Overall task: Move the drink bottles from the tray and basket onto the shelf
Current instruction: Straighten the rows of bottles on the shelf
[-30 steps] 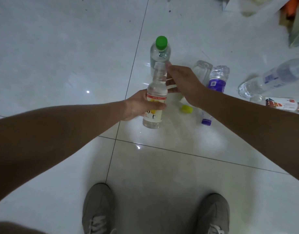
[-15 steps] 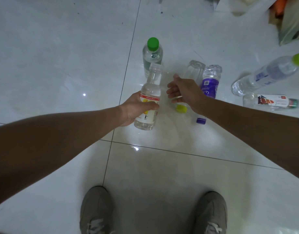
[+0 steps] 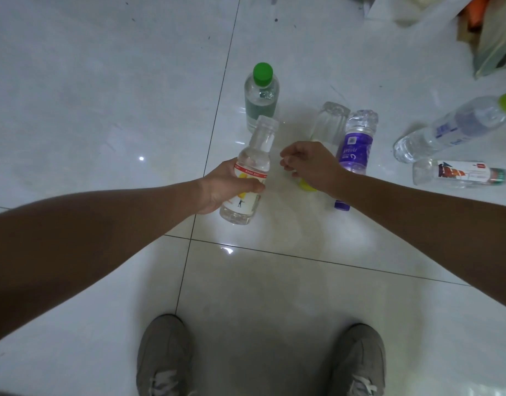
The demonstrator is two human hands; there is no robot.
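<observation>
Left hand (image 3: pixel 220 187) wraps thumb and fingers round the labelled body of a clear, uncapped bottle with a red-and-yellow label (image 3: pixel 253 157), tilted over the tiled floor (image 3: pixel 103 110). Right hand (image 3: pixel 312 164) hovers just beside the bottle's neck without touching it, fingers curled toward the thumb; whether they pinch anything cannot be told. A green-capped bottle (image 3: pixel 262 95) stands upright just beyond.

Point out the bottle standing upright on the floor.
The green-capped bottle; the other floor bottles lie on their sides, and the left hand holds the yellow-labelled one.
</observation>
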